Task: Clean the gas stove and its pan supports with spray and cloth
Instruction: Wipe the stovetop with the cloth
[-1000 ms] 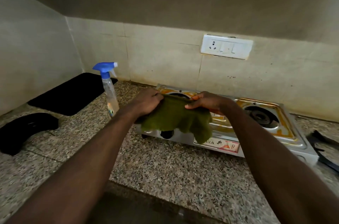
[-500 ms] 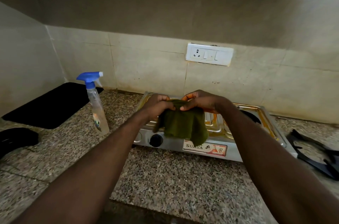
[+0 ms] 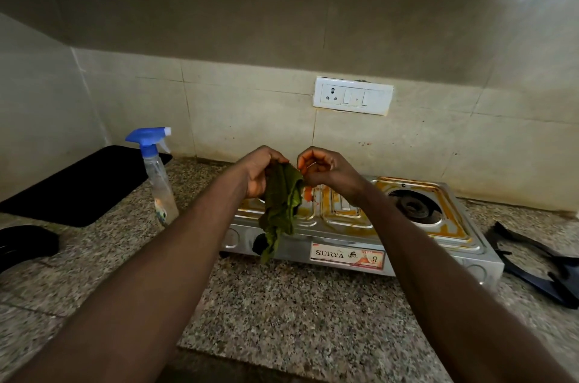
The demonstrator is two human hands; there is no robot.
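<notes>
— Where do we have the green cloth (image 3: 282, 204)?
— Hanging above the left side of the stove (image 3: 344, 216): our left hand (image 3: 260, 175) grips its top, our right hand (image 3: 326, 172) pinches its edge.
— And our spray bottle (image 3: 158, 182)?
— We see it upright on the counter (image 3: 297, 304), left of the stove.

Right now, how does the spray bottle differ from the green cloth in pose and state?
The spray bottle stands upright on the counter, left of the stove; the green cloth hangs crumpled above the stove's front. No hand touches the spray bottle; the left hand and right hand both hold the green cloth. Shared: both are near the stove's left end.
</notes>
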